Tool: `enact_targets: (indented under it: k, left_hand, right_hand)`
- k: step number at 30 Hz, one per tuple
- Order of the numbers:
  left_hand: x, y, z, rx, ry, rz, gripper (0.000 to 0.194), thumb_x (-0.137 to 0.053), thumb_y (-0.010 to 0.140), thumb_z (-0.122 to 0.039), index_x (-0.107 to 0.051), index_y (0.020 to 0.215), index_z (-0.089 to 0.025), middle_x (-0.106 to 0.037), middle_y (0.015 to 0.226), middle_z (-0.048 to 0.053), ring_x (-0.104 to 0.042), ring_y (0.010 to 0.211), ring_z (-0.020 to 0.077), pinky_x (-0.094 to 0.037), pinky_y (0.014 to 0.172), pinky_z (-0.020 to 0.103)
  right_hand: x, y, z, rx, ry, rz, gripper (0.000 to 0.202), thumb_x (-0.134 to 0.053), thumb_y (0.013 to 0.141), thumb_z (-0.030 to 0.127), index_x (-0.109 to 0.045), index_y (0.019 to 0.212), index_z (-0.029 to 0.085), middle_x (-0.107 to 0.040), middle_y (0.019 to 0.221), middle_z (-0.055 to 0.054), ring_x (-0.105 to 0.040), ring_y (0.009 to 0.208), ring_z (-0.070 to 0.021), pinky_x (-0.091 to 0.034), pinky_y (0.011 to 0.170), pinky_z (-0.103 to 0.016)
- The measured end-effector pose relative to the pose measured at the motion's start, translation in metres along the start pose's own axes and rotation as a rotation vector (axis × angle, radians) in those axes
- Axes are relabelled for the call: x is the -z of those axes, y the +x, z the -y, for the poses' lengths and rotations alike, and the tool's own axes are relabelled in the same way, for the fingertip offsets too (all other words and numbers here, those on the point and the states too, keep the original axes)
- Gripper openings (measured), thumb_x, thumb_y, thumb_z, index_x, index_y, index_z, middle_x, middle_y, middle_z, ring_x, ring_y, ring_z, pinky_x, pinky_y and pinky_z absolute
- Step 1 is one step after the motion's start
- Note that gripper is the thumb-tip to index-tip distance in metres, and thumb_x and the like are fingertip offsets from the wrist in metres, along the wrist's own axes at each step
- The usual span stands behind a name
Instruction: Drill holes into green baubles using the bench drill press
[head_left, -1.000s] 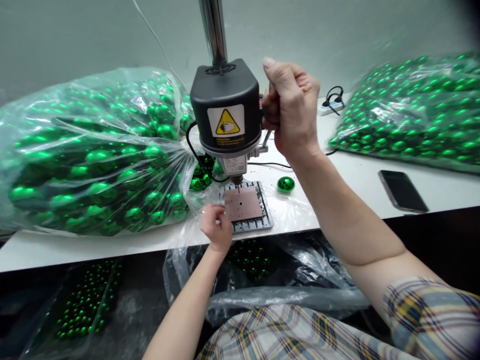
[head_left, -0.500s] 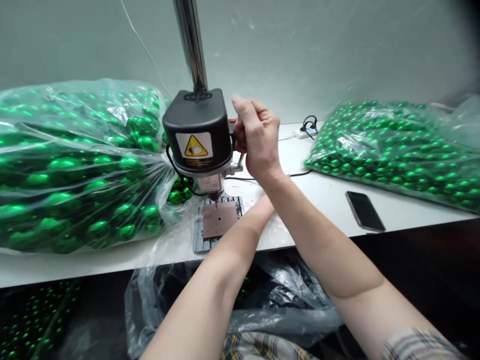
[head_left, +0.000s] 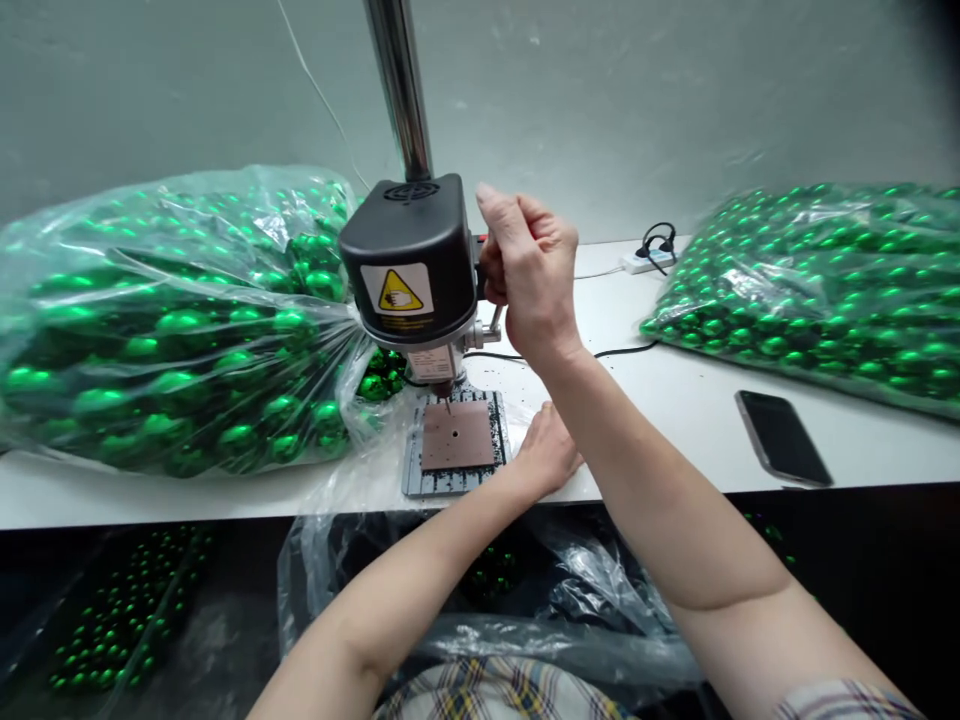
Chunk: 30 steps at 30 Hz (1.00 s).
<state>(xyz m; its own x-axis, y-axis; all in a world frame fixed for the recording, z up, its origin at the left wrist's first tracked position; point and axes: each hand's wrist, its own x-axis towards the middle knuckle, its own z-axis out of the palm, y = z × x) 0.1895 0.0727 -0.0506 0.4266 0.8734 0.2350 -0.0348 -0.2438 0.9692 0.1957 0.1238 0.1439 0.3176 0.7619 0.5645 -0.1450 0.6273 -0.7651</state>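
Observation:
A black drill press with a yellow warning label stands over a brownish square plate on a grey slotted base. The plate has a small dark hole, and the drill tip hangs just above its back part. My right hand is raised beside the drill head, fingers wrapped round the press handle, which is mostly hidden. Low on the white table, right of the base, is my left hand; its fingers are partly hidden by my right forearm, and what it touches cannot be made out.
A large clear bag of green shiny balls fills the left side; another bag lies back right. A phone rests near the table's edge. A power strip sits behind. An open plastic bag hangs below.
My left hand has moved back toward me and left, out from behind my right forearm. My right hand stays at the handle. The view has shifted slightly.

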Motion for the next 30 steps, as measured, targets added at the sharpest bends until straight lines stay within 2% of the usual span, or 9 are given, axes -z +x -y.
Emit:
enact_targets:
  k: [2,4,6,9,12,16,22,27,30]
  left_hand:
    - [0.025,-0.036,-0.014,0.093,-0.007,0.047,0.041,-0.086,0.065,-0.028,-0.062,0.097,-0.021,-0.064,0.095,0.006,-0.061,0.095,0.0255,-0.05,0.088,0.04]
    - [0.055,-0.068,-0.027,0.329,-0.209,0.025,0.054,-0.083,0.071,-0.037,-0.054,0.114,-0.022,-0.065,0.094,0.005,-0.064,0.079,0.0193,-0.053,0.074,0.035]
    - [0.088,-0.092,-0.036,0.502,-0.412,-0.062,0.053,-0.082,0.072,-0.044,-0.054,0.111,-0.021,-0.065,0.095,0.005,-0.065,0.069,0.0156,-0.052,0.063,0.031]
    - [0.131,-0.106,-0.044,0.524,-0.591,-0.227,0.05,-0.082,0.072,-0.046,-0.061,0.11,-0.02,-0.067,0.1,0.005,-0.066,0.075,0.0148,-0.055,0.067,0.029]
    - [0.159,-0.104,-0.045,0.516,-0.634,-0.249,0.05,-0.081,0.073,-0.045,-0.064,0.114,-0.022,-0.069,0.102,0.006,-0.068,0.083,0.0185,-0.058,0.076,0.036]
    - [0.175,-0.096,-0.036,0.43,-0.507,-0.307,0.044,-0.085,0.069,-0.036,-0.066,0.104,-0.018,-0.07,0.099,0.006,-0.067,0.086,0.0163,-0.055,0.075,0.029]
    - [0.182,-0.089,-0.021,0.286,-0.223,-0.253,0.065,-0.082,0.073,-0.038,-0.056,0.13,-0.02,-0.067,0.117,0.009,-0.064,0.104,0.018,-0.052,0.091,0.03]
    - [0.188,-0.078,-0.013,0.217,-0.025,-0.312,0.062,-0.087,0.065,-0.035,-0.058,0.117,-0.018,-0.069,0.104,0.007,-0.066,0.092,0.0183,-0.052,0.083,0.03]
    - [0.188,-0.071,-0.008,0.18,0.147,-0.279,0.057,-0.087,0.065,-0.034,-0.064,0.115,-0.017,-0.07,0.102,0.007,-0.064,0.084,0.0173,-0.05,0.076,0.028]
  right_hand:
    - [0.0,0.0,0.001,-0.012,0.022,0.004,0.062,-0.059,0.081,0.07,-0.028,0.06,0.021,-0.027,0.056,0.005,-0.027,0.047,-0.0056,-0.023,0.038,-0.019]
    - [0.0,-0.001,0.001,-0.029,0.04,-0.003,0.061,-0.061,0.08,0.071,-0.03,0.059,0.021,-0.028,0.053,0.006,-0.026,0.045,-0.0054,-0.021,0.037,-0.02]
    - [-0.001,-0.001,0.002,-0.046,0.044,-0.009,0.061,-0.062,0.079,0.07,-0.031,0.059,0.022,-0.029,0.052,0.006,-0.024,0.043,-0.0055,-0.019,0.036,-0.022]
    - [-0.001,-0.002,0.002,-0.068,0.041,-0.022,0.06,-0.067,0.078,0.066,-0.03,0.06,0.023,-0.028,0.05,0.007,-0.02,0.043,-0.0059,-0.017,0.037,-0.025]
    - [-0.001,-0.003,0.002,-0.08,0.053,-0.054,0.057,-0.072,0.075,0.062,-0.033,0.06,0.023,-0.029,0.049,0.008,-0.018,0.043,-0.0067,-0.015,0.038,-0.027]
    - [0.0,-0.005,0.003,-0.085,0.052,-0.054,0.056,-0.072,0.075,0.063,-0.036,0.059,0.023,-0.032,0.049,0.007,-0.019,0.043,-0.0069,-0.013,0.04,-0.029]
    - [0.0,-0.006,0.005,-0.07,0.053,-0.054,0.056,-0.072,0.077,0.06,-0.035,0.059,0.023,-0.03,0.048,0.008,-0.019,0.042,-0.0065,-0.012,0.041,-0.029]
    - [-0.001,-0.004,0.005,-0.07,0.089,-0.051,0.059,-0.074,0.073,0.063,-0.034,0.057,0.022,-0.03,0.047,0.008,-0.019,0.042,-0.0059,-0.011,0.039,-0.027]
    - [-0.001,-0.004,0.005,-0.067,0.091,-0.051,0.061,-0.075,0.071,0.063,-0.033,0.057,0.022,-0.028,0.047,0.008,-0.02,0.042,-0.0058,-0.012,0.038,-0.027]
